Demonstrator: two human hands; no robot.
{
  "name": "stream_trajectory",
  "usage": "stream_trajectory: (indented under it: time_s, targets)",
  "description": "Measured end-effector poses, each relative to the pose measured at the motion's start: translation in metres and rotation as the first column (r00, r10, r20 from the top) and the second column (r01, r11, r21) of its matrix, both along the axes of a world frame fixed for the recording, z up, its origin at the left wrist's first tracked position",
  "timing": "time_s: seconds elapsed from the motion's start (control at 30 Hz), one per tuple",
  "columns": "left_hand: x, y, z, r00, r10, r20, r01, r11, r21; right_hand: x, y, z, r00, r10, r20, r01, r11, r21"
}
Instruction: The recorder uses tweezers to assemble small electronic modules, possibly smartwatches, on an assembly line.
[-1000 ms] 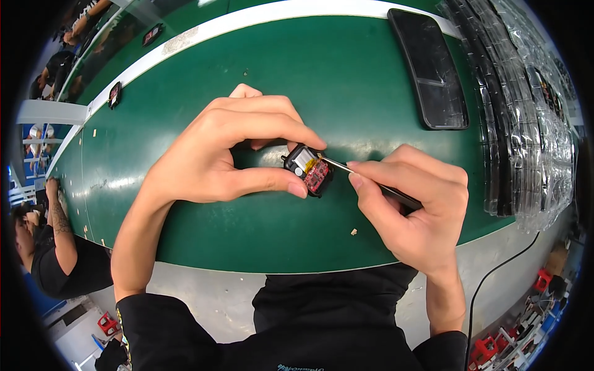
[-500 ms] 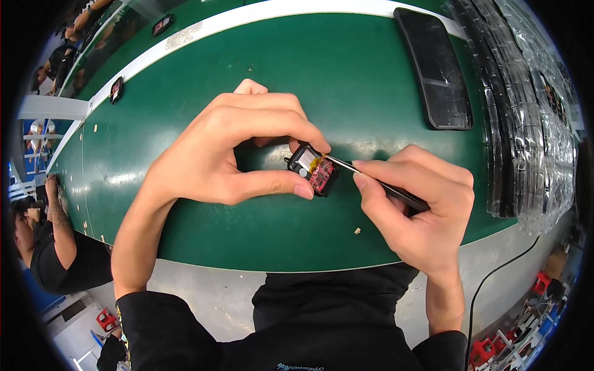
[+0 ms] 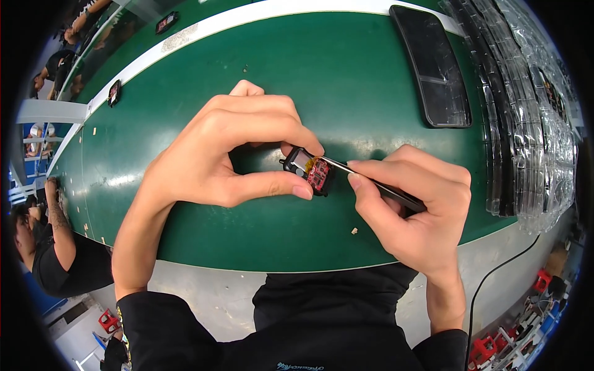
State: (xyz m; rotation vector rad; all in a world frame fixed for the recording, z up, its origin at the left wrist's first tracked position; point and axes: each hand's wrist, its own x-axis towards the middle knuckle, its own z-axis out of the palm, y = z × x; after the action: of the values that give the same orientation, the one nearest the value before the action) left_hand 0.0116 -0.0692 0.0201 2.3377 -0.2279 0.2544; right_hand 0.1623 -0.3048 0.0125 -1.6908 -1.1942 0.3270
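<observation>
Between the thumb and fingers of my left hand (image 3: pixel 241 148) is a small black device housing (image 3: pixel 296 162), held just above the table. It is uncovered, showing a red circuit board (image 3: pixel 318 175), a silver block and a patch of yellow tape. My right hand (image 3: pixel 421 207) grips a pair of tweezers (image 3: pixel 383 188) with a dark handle, like a pen. The thin metal tip touches or nearly touches the housing's upper edge, close to my left index fingertip. Whether the tip pinches anything is too small to make out.
A dark rectangular tray (image 3: pixel 433 68) lies on the green table (image 3: pixel 346 68) at the far right. Stacked clear plastic trays (image 3: pixel 526 136) stand beside it. Two small black devices rest at the far left, one on the white rail (image 3: pixel 204 31). Another person (image 3: pixel 55 241) sits at left.
Both hands have shifted very slightly left together with the housing and the tweezers. The housing is turned a little, and the grips are unchanged.
</observation>
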Motion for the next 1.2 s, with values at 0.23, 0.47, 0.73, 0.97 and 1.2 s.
stream_trajectory:
  time_s: [0.23, 0.47, 0.73, 0.97, 1.2]
  targets:
    - [-0.001, -0.003, 0.002, 1.000, 0.014, -0.019, -0.014, 1.000, 0.011, -0.001, -0.001, -0.004, 0.999, 0.019, 0.046, -0.021, 0.999, 0.048]
    - [0.000, -0.004, 0.010, 0.997, 0.052, -0.059, -0.051, 0.999, 0.013, 0.002, -0.003, 0.002, 0.997, -0.073, -0.007, 0.074, 0.992, 0.105]
    - [0.008, -0.011, 0.016, 0.998, 0.056, -0.010, -0.054, 0.990, 0.133, 0.008, -0.004, 0.004, 0.985, -0.140, -0.097, 0.157, 0.967, 0.200]
    - [-0.005, -0.001, 0.016, 0.947, 0.316, -0.058, -0.321, 0.917, -0.238, -0.001, -0.004, -0.005, 0.975, -0.105, -0.194, 0.158, 0.946, 0.283]
    - [0.138, -0.052, 0.103, 0.989, 0.014, 0.150, 0.000, 0.995, -0.096, 0.008, -0.009, -0.008, 0.982, -0.124, -0.143, 0.160, 0.947, 0.277]
